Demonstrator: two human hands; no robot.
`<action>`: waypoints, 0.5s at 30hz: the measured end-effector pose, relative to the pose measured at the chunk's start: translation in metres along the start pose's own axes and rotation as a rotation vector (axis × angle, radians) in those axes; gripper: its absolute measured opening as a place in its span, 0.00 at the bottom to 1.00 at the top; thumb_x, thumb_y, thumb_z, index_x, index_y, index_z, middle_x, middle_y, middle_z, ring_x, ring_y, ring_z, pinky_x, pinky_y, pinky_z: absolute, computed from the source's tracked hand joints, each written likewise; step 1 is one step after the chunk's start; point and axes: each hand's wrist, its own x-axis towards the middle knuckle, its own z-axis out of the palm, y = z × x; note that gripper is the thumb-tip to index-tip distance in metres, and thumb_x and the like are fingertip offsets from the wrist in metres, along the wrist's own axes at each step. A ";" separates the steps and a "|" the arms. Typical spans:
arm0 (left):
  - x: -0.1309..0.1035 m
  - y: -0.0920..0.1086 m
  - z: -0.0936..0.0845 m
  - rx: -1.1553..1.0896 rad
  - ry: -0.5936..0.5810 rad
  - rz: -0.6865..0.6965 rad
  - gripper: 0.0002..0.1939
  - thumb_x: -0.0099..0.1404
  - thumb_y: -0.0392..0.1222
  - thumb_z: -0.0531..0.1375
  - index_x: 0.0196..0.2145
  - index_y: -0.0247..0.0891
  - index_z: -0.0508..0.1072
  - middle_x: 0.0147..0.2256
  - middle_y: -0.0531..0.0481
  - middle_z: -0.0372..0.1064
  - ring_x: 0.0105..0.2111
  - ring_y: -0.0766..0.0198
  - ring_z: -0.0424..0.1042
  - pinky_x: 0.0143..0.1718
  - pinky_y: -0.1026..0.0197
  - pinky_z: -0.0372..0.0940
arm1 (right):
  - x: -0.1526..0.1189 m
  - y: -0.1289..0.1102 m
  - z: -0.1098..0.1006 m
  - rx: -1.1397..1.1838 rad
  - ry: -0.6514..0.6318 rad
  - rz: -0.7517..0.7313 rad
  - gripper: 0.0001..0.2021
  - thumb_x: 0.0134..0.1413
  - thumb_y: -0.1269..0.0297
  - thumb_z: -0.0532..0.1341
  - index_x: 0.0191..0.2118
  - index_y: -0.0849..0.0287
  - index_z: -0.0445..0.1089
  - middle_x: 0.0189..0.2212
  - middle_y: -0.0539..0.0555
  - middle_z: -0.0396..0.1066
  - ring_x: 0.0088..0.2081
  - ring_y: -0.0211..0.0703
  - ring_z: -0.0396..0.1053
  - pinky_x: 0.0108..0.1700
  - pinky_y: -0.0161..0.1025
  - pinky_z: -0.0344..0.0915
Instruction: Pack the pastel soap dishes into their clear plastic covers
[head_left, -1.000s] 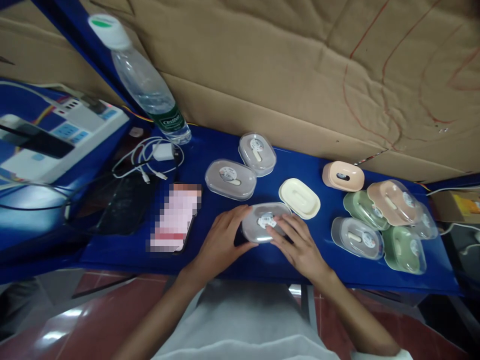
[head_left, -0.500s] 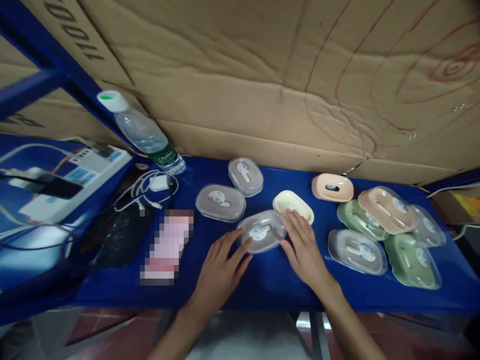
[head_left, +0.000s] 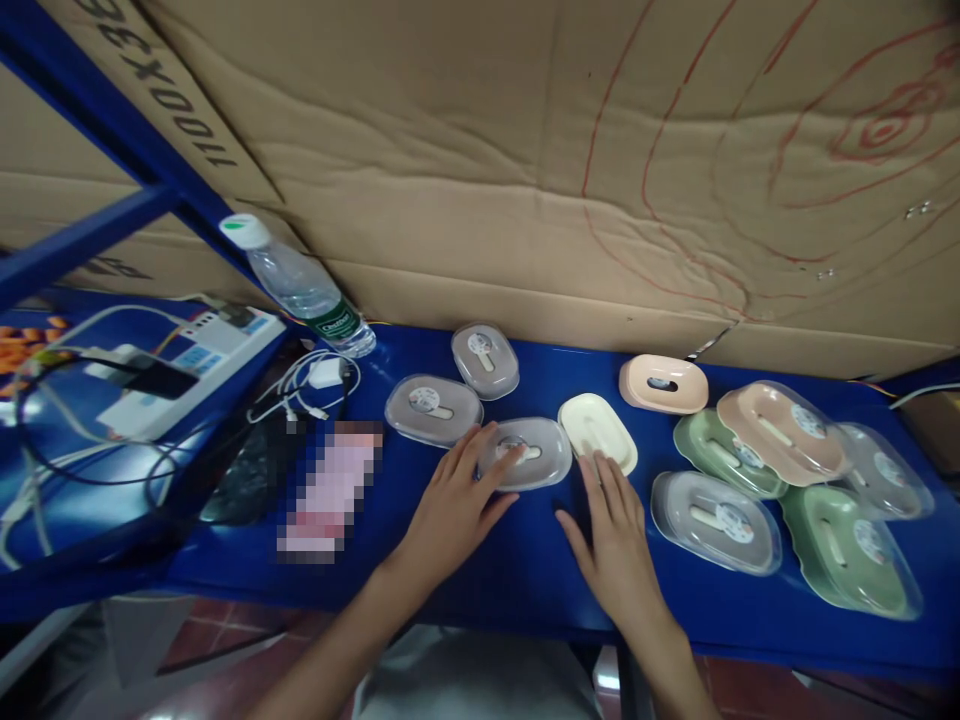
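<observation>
The left hand, spread, touches the grey box ahead; the right hand, thumb splayed, is at the cream dish ahead; a sideways push could knock these together.

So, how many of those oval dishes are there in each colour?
Grey dishes: 5, one partly hidden
Green dishes: 2
Peach dishes: 2
Cream dish: 1
Total: 10
</observation>
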 end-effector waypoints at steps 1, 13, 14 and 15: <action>0.002 -0.001 -0.001 -0.025 0.002 0.004 0.29 0.74 0.41 0.64 0.70 0.49 0.65 0.71 0.38 0.60 0.71 0.43 0.61 0.66 0.37 0.68 | 0.004 -0.001 -0.001 0.003 0.002 -0.012 0.37 0.75 0.55 0.57 0.80 0.53 0.41 0.76 0.63 0.53 0.75 0.63 0.53 0.70 0.66 0.62; 0.010 -0.009 -0.013 -0.066 0.027 0.103 0.19 0.76 0.40 0.63 0.62 0.43 0.73 0.63 0.40 0.71 0.66 0.46 0.69 0.64 0.41 0.71 | 0.019 0.004 0.002 -0.003 -0.048 -0.055 0.30 0.74 0.58 0.58 0.76 0.53 0.55 0.77 0.65 0.49 0.76 0.64 0.52 0.70 0.67 0.59; 0.008 -0.009 -0.013 -0.064 0.029 0.113 0.19 0.75 0.39 0.63 0.62 0.43 0.73 0.63 0.39 0.71 0.67 0.46 0.68 0.65 0.41 0.70 | 0.020 0.004 0.001 0.002 -0.052 -0.051 0.32 0.74 0.57 0.58 0.77 0.54 0.52 0.77 0.65 0.49 0.76 0.63 0.52 0.71 0.66 0.58; 0.005 -0.010 -0.012 -0.061 0.034 0.117 0.19 0.75 0.39 0.63 0.62 0.43 0.72 0.63 0.39 0.71 0.67 0.46 0.68 0.65 0.41 0.70 | 0.020 0.003 0.000 0.008 -0.052 -0.046 0.33 0.75 0.57 0.58 0.78 0.54 0.49 0.77 0.65 0.50 0.76 0.62 0.53 0.71 0.66 0.58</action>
